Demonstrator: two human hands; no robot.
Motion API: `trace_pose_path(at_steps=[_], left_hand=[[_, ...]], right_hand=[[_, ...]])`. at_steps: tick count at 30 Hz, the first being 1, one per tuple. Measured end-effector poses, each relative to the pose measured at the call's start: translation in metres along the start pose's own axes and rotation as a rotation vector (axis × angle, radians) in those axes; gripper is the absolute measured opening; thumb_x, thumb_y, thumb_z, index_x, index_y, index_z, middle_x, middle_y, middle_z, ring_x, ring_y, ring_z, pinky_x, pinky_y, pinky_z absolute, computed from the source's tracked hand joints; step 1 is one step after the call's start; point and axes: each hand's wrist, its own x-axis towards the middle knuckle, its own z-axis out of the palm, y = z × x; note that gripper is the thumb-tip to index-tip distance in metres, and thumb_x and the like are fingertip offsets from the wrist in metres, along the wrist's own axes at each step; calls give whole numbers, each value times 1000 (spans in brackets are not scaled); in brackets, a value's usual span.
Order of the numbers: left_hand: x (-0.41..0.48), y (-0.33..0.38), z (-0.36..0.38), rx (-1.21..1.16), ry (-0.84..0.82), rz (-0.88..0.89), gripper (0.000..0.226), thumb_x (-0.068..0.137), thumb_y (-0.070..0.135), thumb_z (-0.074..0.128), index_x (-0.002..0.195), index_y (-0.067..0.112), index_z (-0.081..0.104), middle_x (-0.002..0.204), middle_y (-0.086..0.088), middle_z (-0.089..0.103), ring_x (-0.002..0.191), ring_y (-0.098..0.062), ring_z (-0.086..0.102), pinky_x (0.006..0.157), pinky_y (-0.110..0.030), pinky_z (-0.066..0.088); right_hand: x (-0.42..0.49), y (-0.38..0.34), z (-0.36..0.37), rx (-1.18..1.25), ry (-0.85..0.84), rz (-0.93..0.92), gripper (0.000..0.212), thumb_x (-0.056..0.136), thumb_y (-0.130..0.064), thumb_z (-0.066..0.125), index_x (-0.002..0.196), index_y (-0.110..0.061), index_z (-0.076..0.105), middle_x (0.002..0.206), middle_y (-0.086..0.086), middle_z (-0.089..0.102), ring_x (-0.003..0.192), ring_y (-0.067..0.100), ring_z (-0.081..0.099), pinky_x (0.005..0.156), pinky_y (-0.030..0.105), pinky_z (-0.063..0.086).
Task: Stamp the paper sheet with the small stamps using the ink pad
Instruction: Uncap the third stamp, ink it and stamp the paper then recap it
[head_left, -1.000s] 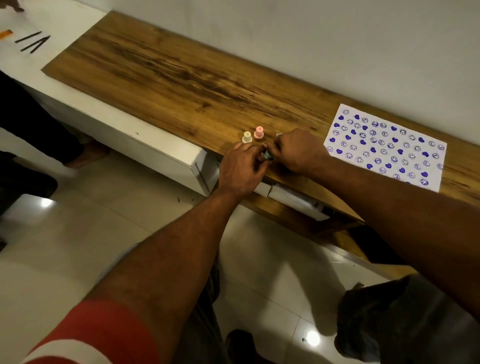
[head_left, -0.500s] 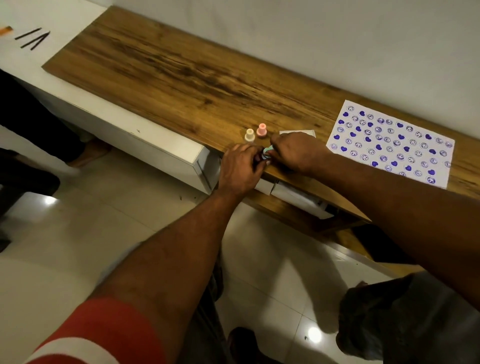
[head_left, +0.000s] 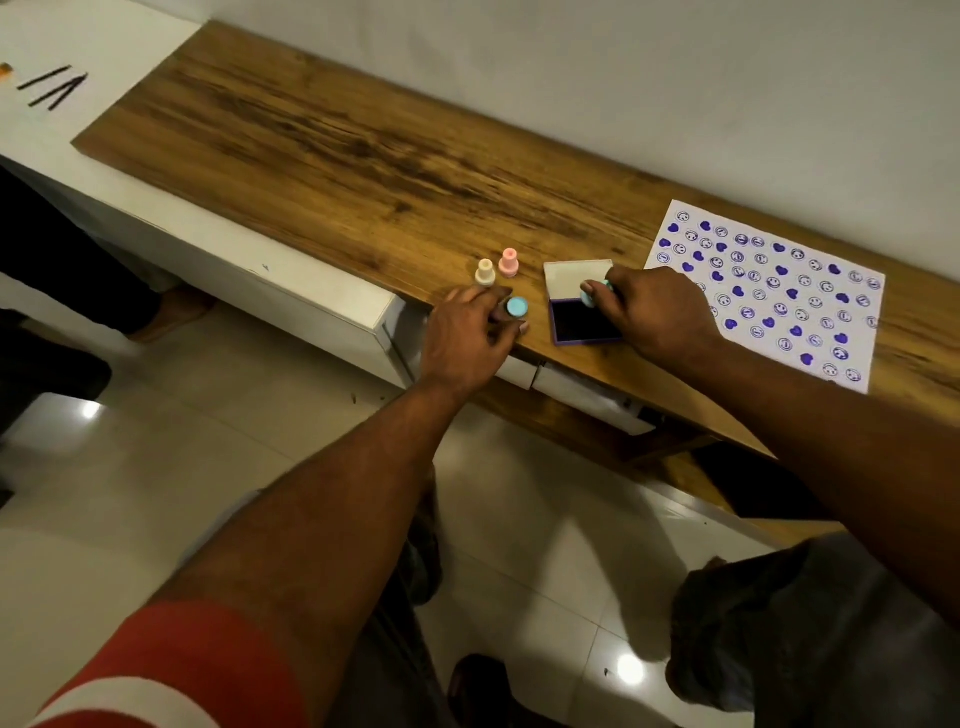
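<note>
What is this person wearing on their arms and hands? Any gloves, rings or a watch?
Both hands are bare: no gloves, rings or watch show on the left hand or the right hand. The forearms are uncovered too. The left upper arm has a short red sleeve with a white band at its edge.

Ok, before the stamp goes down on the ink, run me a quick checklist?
1. Ink pad lid open: ok.
2. Right hand holding blue stamp over the pad: ok.
3. Stamp face pointing down: cannot tell.
4. Left hand clear of the pad, holding blue cap: ok.
5. Paper flat beside the pad: ok.
6. Free space on paper: not ok, nearly full.
</note>
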Motion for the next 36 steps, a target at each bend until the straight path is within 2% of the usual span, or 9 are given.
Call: trace_pose_path(at_steps=[4, 6, 9, 21, 24, 27, 28, 31, 36], left_hand=[[6, 16, -7, 57, -6, 195, 61, 92, 62, 69, 135, 18, 70, 106, 0, 73, 103, -18, 62, 79, -31, 44], [13, 28, -6, 106, -80, 261, 75, 90, 71, 64, 143, 19, 64, 107, 0, 73, 107, -21, 62, 87, -35, 42], [22, 41, 0, 226, -171, 230, 88, 85, 83, 57, 152, 25, 56, 120, 0, 72, 126, -26, 55, 103, -48, 38], [25, 49, 16, 319, -262, 118, 77, 87, 82, 56, 147, 35, 60, 125, -2, 70, 129, -28, 51, 103, -48, 34], [24, 52, 16, 301, -282, 73, 76, 86, 81, 59, 149, 37, 58, 124, -2, 70, 131, -28, 50, 106, -49, 34], [26, 53, 16, 299, -284, 47, 76, 84, 80, 63, 147, 39, 59, 123, -1, 70, 128, -26, 52, 106, -48, 34], [27, 53, 16, 296, -281, 40, 74, 83, 81, 64, 145, 40, 61, 121, 0, 70, 127, -25, 52, 105, -48, 35], [27, 53, 18, 291, -276, 29, 69, 82, 78, 66, 141, 42, 64, 119, -1, 70, 125, -26, 53, 104, -49, 34], [28, 53, 17, 257, -278, 14, 72, 80, 79, 67, 141, 41, 64, 119, -2, 70, 126, -28, 54, 105, -49, 34]], right_hand=[[-8, 10, 1, -24, -24, 13, 56, 105, -59, 34, 98, -15, 68, 73, 5, 60, 68, 22, 57, 57, 32, 39], [-8, 13, 3, -69, -32, 19, 57, 106, -58, 33, 99, -14, 68, 73, 7, 61, 68, 23, 56, 55, 30, 35], [-10, 13, 5, -151, -55, 25, 57, 107, -55, 32, 108, -12, 69, 78, 12, 65, 72, 29, 61, 55, 30, 34], [-3, 8, -19, -294, -165, -7, 57, 107, -57, 32, 115, -13, 67, 88, 13, 66, 82, 31, 64, 62, 33, 40], [14, -1, -55, -157, 123, 30, 52, 104, -62, 33, 86, -21, 58, 66, 1, 48, 65, 27, 49, 55, 31, 28], [23, -17, -68, -104, 452, 38, 50, 104, -60, 37, 81, -21, 58, 63, -1, 47, 55, 24, 43, 54, 30, 24], [21, -22, -58, -116, 386, 26, 48, 105, -56, 39, 85, -18, 62, 67, 4, 54, 59, 27, 50, 56, 30, 27], [-1, -30, 5, -332, -150, 35, 33, 107, -37, 47, 117, -10, 62, 104, 13, 69, 92, 33, 68, 63, 34, 37], [2, -21, 24, -438, -172, 20, 30, 106, -37, 51, 113, -10, 62, 101, 14, 70, 87, 33, 69, 60, 36, 39]])
